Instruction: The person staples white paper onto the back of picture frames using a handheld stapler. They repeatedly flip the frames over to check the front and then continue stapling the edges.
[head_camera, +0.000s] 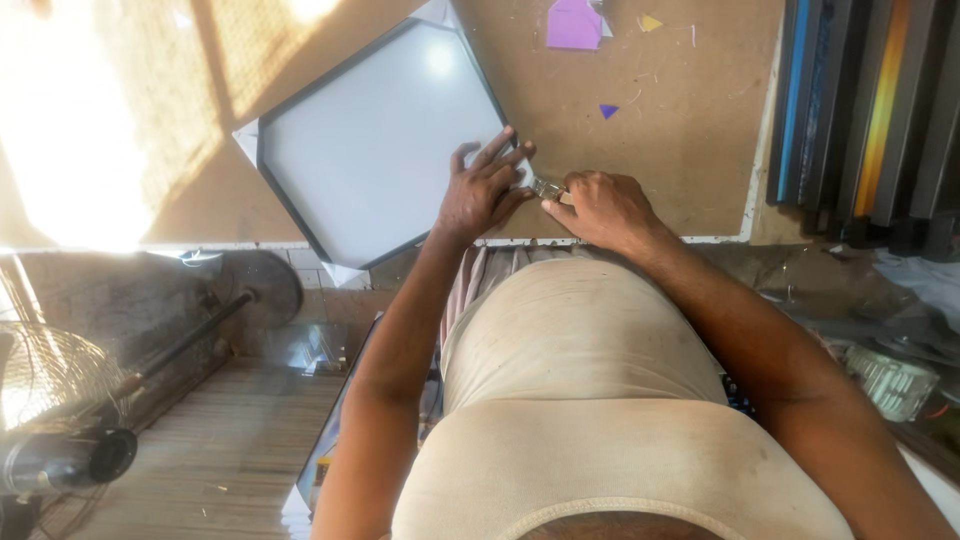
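Pressing frame (385, 140): left hand (482, 190), right hand (603, 207) with small tool (547, 187).

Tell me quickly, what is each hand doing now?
Left hand: open, fingers spread flat on the black picture frame.
Right hand: closed on a small metal tool at the frame's edge.

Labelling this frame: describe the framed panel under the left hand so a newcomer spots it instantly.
Start at the brown worktable. Near its front edge lies the framed panel, turned at an angle, one corner overhanging the edge, with the left hand pressed on its right corner. It is the only large pale sheet with a thin black border; the paper scraps nearby are small and purple.
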